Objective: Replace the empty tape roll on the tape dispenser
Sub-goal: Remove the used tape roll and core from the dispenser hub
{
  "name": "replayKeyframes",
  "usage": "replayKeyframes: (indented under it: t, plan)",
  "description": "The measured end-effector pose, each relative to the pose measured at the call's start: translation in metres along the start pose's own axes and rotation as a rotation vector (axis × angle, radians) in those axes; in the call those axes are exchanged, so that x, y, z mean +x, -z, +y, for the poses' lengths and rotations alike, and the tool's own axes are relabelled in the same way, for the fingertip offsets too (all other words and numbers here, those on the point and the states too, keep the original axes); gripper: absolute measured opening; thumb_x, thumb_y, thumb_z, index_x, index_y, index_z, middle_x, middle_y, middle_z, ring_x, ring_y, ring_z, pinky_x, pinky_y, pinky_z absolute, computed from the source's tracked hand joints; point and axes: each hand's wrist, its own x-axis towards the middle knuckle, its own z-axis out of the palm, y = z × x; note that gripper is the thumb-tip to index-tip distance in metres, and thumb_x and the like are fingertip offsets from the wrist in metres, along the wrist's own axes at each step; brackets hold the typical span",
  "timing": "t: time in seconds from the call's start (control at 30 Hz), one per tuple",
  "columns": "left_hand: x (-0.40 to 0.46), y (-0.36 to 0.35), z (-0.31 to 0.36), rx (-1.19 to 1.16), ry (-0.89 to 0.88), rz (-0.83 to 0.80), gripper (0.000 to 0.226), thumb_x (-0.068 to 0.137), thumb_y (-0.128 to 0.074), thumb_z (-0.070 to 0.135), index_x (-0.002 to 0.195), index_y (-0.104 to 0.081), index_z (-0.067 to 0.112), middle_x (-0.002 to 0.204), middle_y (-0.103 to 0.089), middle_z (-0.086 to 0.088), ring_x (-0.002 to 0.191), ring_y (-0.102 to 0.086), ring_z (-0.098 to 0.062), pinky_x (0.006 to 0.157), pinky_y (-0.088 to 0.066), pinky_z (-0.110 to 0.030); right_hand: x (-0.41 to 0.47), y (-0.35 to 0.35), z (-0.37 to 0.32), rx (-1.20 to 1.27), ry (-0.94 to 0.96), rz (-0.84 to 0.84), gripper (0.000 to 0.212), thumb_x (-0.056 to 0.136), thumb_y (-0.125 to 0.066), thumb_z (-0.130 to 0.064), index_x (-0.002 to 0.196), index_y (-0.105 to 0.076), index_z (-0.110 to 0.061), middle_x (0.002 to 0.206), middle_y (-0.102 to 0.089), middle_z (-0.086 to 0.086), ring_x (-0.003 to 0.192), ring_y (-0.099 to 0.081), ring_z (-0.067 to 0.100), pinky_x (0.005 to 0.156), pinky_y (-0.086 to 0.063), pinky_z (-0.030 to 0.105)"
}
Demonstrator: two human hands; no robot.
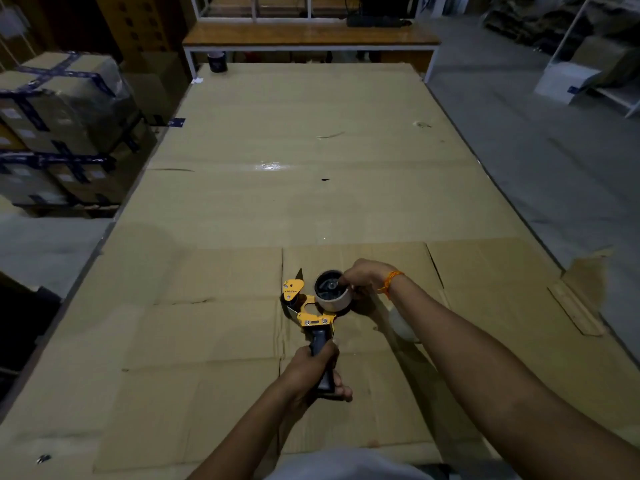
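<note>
A yellow tape dispenser with a dark handle lies low over the cardboard-covered table. My left hand is closed around the handle. On the dispenser's black hub sits an empty pale cardboard tape roll. My right hand grips that roll at its far rim, fingers reaching over the hub. A pale round thing, perhaps a new tape roll, lies on the table partly hidden under my right forearm.
Stacked taped cartons stand left of the table. A dark tape roll sits at the far left corner, with a wooden bench behind. White shelving stands at the right across a grey floor.
</note>
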Motion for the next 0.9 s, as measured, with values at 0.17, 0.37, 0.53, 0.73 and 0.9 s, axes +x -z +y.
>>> replayKeyframes:
  t: [0.17, 0.37, 0.53, 0.73, 0.9]
  plan:
    - [-0.018, 0.024, 0.055, 0.909, 0.106, 0.017, 0.051, 0.102, -0.065, 0.052, 0.109, -0.067, 0.001, 0.088, -0.082, -0.017, 0.067, -0.079, -0.021, 0.066, -0.066, -0.032, 0.003, -0.003, 0.015, 0.071, 0.083, 0.122, 0.033, 0.094, -0.082, -0.026, 0.106, -0.074, 0.003, 0.099, -0.074, 0.018, 0.082, -0.068, 0.027, 0.061, -0.057, 0.034]
    - [0.005, 0.036, 0.142, 1.393, -0.594, 0.519, 0.032, 0.092, -0.076, 0.045, 0.1, -0.067, 0.015, 0.091, -0.076, -0.004, 0.086, -0.073, -0.026, 0.075, -0.063, -0.043, -0.008, -0.005, 0.034, 0.422, 0.12, 0.079, 0.023, 0.102, -0.068, -0.022, 0.091, -0.073, -0.002, 0.085, -0.072, 0.015, 0.077, -0.065, 0.025, 0.069, -0.052, 0.034]
    - [0.054, 0.007, 0.176, 1.758, -0.601, 0.244, 0.085, 0.078, -0.087, 0.052, 0.146, -0.052, 0.014, 0.135, -0.066, -0.009, 0.124, -0.059, -0.031, 0.099, -0.054, -0.046, -0.021, -0.027, 0.058, 0.388, 0.259, 0.122, 0.031, 0.097, -0.062, 0.007, 0.125, -0.067, -0.005, 0.114, -0.072, 0.009, 0.1, -0.068, 0.02, 0.072, -0.053, 0.023]
    - [0.103, -0.011, 0.158, 1.925, -0.394, 0.063, 0.085, 0.072, -0.091, 0.046, 0.14, -0.05, 0.014, 0.131, -0.065, -0.013, 0.117, -0.064, -0.034, 0.097, -0.059, -0.045, -0.021, -0.079, 0.074, 0.559, 0.422, 0.323, 0.056, 0.075, -0.081, 0.002, 0.121, -0.065, -0.027, 0.119, -0.07, -0.006, 0.112, -0.066, 0.016, 0.078, -0.062, 0.036]
    - [0.111, 0.001, 0.153, 1.842, -0.496, 0.05, 0.091, 0.062, -0.096, 0.05, 0.132, -0.051, 0.012, 0.12, -0.063, -0.013, 0.108, -0.064, -0.033, 0.092, -0.061, -0.045, -0.017, -0.093, 0.082, 0.551, 0.475, 0.433, 0.059, 0.075, -0.087, -0.016, 0.127, -0.066, -0.035, 0.124, -0.069, -0.015, 0.115, -0.063, 0.008, 0.092, -0.057, 0.037]
